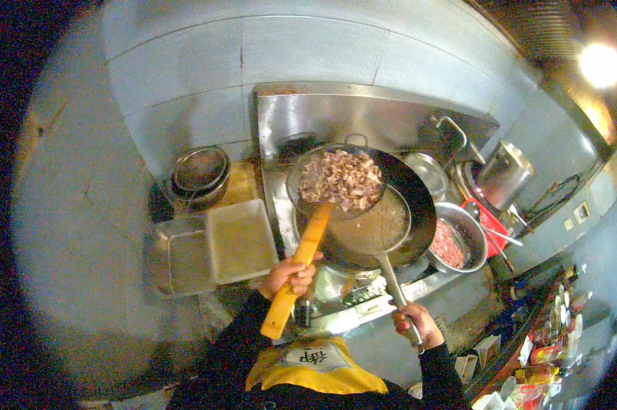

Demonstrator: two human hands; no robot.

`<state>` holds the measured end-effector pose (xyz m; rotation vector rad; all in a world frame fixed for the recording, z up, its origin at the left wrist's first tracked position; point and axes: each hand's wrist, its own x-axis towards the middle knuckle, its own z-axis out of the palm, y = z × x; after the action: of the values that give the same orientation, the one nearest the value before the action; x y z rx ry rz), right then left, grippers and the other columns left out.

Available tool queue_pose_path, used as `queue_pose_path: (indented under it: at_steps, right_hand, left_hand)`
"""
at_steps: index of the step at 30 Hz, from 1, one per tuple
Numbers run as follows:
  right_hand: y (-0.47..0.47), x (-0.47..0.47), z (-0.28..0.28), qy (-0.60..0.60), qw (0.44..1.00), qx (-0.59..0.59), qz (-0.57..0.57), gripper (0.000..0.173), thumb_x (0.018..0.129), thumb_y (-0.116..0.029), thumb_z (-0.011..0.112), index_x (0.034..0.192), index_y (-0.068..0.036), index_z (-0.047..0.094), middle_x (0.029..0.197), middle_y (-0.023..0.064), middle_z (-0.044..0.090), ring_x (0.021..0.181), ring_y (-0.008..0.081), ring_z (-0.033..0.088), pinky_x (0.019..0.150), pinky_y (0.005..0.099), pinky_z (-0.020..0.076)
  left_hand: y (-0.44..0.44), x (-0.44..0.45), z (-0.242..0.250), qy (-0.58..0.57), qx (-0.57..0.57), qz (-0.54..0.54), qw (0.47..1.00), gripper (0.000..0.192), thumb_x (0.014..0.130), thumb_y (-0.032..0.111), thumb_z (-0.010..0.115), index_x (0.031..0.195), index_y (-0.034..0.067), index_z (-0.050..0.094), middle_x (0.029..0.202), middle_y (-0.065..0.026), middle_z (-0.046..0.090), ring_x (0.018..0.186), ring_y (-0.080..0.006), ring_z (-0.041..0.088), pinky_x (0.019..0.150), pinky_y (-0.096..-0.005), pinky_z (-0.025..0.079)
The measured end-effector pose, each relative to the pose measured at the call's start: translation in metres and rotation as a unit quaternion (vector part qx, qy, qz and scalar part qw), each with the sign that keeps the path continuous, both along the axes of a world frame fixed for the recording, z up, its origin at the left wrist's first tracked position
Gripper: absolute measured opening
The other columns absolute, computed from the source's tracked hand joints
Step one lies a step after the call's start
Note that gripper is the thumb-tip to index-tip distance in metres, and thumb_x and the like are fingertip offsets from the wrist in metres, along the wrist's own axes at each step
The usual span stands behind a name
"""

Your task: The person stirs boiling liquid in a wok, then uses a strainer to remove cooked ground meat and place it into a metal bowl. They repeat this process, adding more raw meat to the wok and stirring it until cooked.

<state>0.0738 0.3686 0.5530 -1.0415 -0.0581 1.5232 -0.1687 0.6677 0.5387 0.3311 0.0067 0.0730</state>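
My left hand [290,277] grips the flat wooden handle [308,246] of a wide strainer [291,197] heaped with browned, cooked-looking meat pieces [342,179]. The strainer sits over the far left part of a large black wok [416,189]. My right hand [416,323] is closed around the metal handle [393,279] of a round fine-mesh skimmer [375,225]. Its mesh lies over the wok, close to the strainer's near right edge and partly covered by it. Whether the two touch, I cannot tell. What the wok holds below is mostly hidden.
Right of the wok stands a metal bowl [475,246] with raw-looking minced meat [447,246], beside a red basket [493,225]. A tall metal pot [506,171] and a faucet [454,125] are behind. Rectangular trays [242,241] and stacked round pots [201,174] stand left. Bottles crowd the lower right.
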Motion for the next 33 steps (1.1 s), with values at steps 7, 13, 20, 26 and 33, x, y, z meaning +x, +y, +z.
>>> queue_pose_path:
  at_steps: [7,13,20,26,33]
  right_hand:
    - [0.054,-0.062,0.017,-0.140,0.983,-0.063,-0.102,0.037,0.088,-0.012,0.053,0.122,-0.002,0.043,0.071,0.0050,0.050,0.049,0.0131,0.045,0.044,0.0280,0.0396]
    - [0.121,-0.114,0.075,-0.521,0.852,0.009,-0.049,0.041,0.090,-0.006,0.050,0.129,-0.005,0.037,0.072,0.0031,0.049,0.053,0.0109,0.048,0.048,0.0261,0.0445]
    - [0.265,-0.154,0.069,-0.636,0.756,0.155,0.000,0.048,0.088,-0.001,0.050,0.135,-0.001,0.036,0.092,0.0033,0.054,0.072,0.0110,0.049,0.061,0.0246,0.0431]
    - [0.369,-0.185,0.039,-0.450,0.881,0.146,0.028,0.038,0.091,-0.009,0.048,0.129,-0.002,0.043,0.071,0.0003,0.049,0.049,0.0092,0.043,0.042,0.0237,0.0373]
    - [0.463,-0.199,-0.011,-0.014,0.985,0.066,0.159,0.021,0.087,-0.012,0.052,0.108,-0.007,0.054,0.061,-0.0064,0.038,0.048,0.0050,0.038,0.043,0.0220,0.0338]
  left_hand:
    - [0.098,-0.092,-0.002,0.039,0.101,0.033,0.994,0.054,0.089,0.016,0.056,0.139,0.008,0.035,0.070,0.0010,0.041,0.050,-0.0085,0.041,0.046,-0.0257,0.042]
    - [0.151,-0.130,0.003,0.085,0.198,0.080,0.973,0.048,0.091,0.016,0.051,0.137,0.007,0.039,0.071,-0.0008,0.043,0.050,-0.0113,0.043,0.047,-0.0266,0.042]
    - [0.204,-0.160,-0.041,0.084,0.085,0.102,0.988,0.052,0.088,0.016,0.057,0.137,0.008,0.038,0.072,-0.0007,0.044,0.050,-0.0095,0.042,0.044,-0.0265,0.041]
    - [0.272,-0.198,-0.112,0.034,0.061,0.142,0.987,0.047,0.090,0.019,0.057,0.133,0.009,0.040,0.072,-0.0002,0.043,0.052,-0.0073,0.041,0.045,-0.0250,0.039]
    - [0.336,-0.230,-0.178,0.292,0.172,0.300,0.892,0.035,0.091,0.016,0.049,0.126,0.010,0.048,0.066,0.0030,0.043,0.051,-0.0084,0.042,0.049,-0.0258,0.042]
